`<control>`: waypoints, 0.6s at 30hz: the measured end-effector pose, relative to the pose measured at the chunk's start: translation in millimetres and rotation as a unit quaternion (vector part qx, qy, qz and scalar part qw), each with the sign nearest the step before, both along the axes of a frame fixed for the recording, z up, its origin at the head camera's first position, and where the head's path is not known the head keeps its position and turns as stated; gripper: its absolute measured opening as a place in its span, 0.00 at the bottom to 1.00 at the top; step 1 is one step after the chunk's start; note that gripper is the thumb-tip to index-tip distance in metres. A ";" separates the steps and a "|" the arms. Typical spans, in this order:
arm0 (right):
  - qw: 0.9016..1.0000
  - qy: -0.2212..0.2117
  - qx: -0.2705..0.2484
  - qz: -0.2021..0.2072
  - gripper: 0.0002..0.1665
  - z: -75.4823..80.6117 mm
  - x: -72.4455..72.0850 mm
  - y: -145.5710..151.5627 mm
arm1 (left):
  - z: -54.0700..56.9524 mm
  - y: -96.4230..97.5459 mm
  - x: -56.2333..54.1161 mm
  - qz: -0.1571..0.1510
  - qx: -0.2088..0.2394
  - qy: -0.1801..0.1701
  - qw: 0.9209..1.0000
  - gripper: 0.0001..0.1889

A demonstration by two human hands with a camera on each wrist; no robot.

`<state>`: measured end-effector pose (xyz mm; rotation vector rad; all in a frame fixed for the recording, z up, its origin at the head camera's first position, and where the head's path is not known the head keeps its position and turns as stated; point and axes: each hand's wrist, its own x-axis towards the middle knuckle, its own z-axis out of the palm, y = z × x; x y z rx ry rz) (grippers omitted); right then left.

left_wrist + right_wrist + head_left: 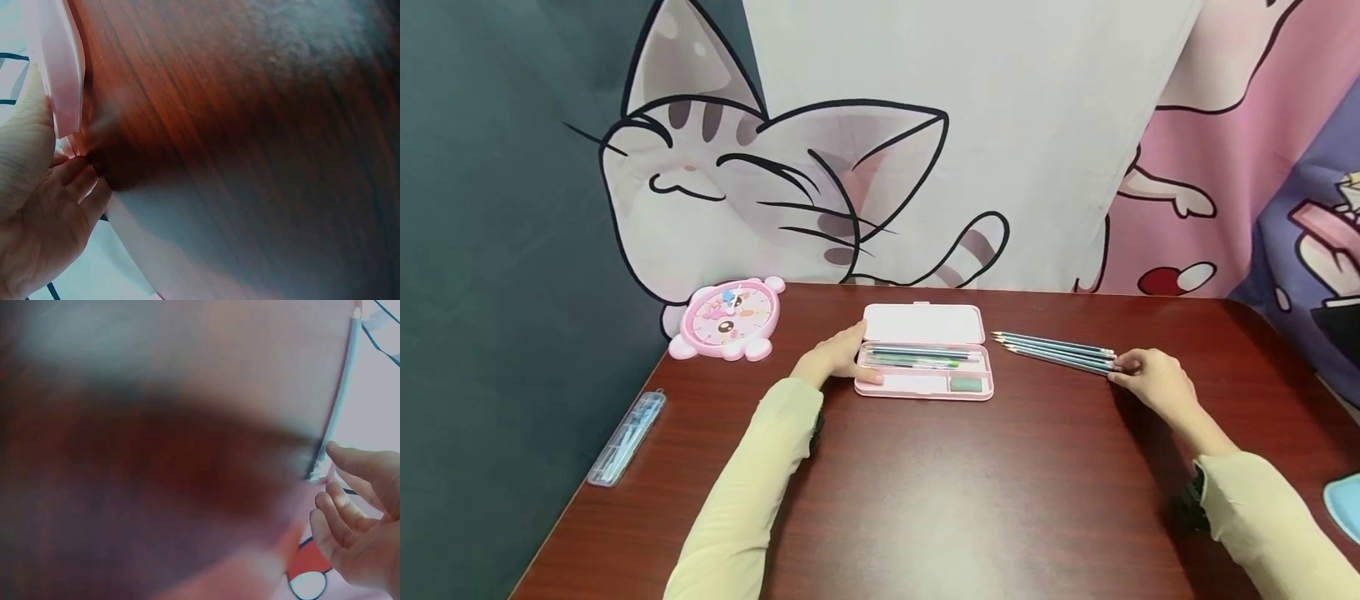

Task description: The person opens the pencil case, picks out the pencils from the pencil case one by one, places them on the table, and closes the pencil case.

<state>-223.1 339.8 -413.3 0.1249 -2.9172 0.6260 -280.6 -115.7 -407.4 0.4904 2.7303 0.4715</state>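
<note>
A pink pencil case (925, 384) stands on the table with its lid (922, 323) raised at the back. Several pencils and pens (917, 357) lie in its long compartment, and a green eraser (966, 384) sits in the front one. My left hand (842, 354) holds the case's left end, thumb (870, 376) at the front and fingers by the lid. Right of the case, several blue-green pencils (1052, 350) lie side by side, points toward it. My right hand (1152, 382) pinches their blunt ends; in the right wrist view, the thumb (350, 461) is right at a pencil (342, 394).
A pink animal-shaped clock (730, 321) rests at the back left. Near the left edge lies a clear blue case (627, 437). Part of a light-blue object (1345, 504) shows at the right. A cartoon-printed curtain (1037, 125) hangs behind the brown table (970, 483).
</note>
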 end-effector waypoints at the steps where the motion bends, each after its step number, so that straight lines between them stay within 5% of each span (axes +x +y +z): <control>1: 1.000 -0.004 0.003 0.000 0.14 4.4 -1.1 -2.6 | 0.1 0.1 -0.6 0.001 0.001 0.002 1.000 0.53; 8: 0.998 0.009 -0.010 0.056 0.12 24.7 -10.2 -39.0 | 0.5 -1.2 0.3 -0.004 0.000 -0.005 1.000 0.57; 18: 0.991 -0.013 -0.043 0.124 0.09 21.3 -24.0 -101.6 | 1.2 -0.2 -0.4 0.000 0.002 -0.001 1.000 0.57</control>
